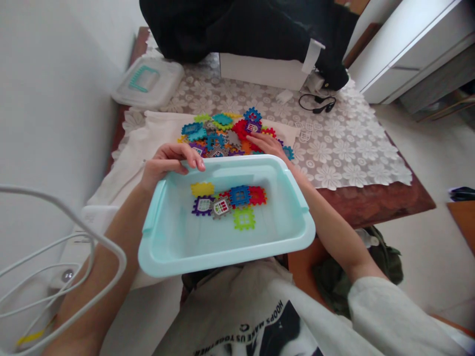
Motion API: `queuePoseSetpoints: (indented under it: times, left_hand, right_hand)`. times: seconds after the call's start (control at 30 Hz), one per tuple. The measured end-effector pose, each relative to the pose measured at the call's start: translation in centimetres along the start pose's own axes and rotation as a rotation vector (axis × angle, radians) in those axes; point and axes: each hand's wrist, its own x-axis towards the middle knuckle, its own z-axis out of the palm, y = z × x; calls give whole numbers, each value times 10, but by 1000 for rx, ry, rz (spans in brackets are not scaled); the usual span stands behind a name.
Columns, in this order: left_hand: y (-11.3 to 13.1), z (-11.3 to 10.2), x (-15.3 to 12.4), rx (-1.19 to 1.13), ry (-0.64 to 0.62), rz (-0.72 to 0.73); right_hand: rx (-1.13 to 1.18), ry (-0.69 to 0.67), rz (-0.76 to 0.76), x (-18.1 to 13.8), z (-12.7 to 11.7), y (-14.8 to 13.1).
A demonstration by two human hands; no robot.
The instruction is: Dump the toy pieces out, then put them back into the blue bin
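Note:
A pale turquoise plastic bin (174, 260) is held in front of my body, tilted so that its inside shows. My left hand (172, 160) is closed on its far left rim, fingers curled over the edge. Several gear-edged building blocks lie in the bin, among them a yellow one (202, 189), a blue one (239, 196) and a lime green one (244, 218). Beyond the rim, a heap of similar blocks (215, 141) is spread on a white cloth. My right hand (269, 145) reaches past the bin to the heap's right side, fingers stretched out by a purple window block (253, 127).
A translucent lid (163, 84) rests at the table's back left. Black fabric (260, 29) covers a white box (260, 71) at the back. Black earphones (319, 104) lie on the lace tablecloth (341, 148). A white cable (92, 232) loops at the left.

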Motion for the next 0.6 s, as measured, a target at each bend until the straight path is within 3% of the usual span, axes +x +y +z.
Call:
queuePoseSetpoints:
  times: [0.17, 0.37, 0.6]
  left_hand:
    - [0, 1, -1, 4, -14, 7]
    - [0, 3, -5, 94, 101, -40]
    - [-3, -4, 0, -6, -38, 29]
  right_hand:
    - [-96, -55, -68, -2, 5, 9]
    - [-83, -28, -113, -4, 1, 9]
    - [-100, -41, -144, -1, 16, 15]
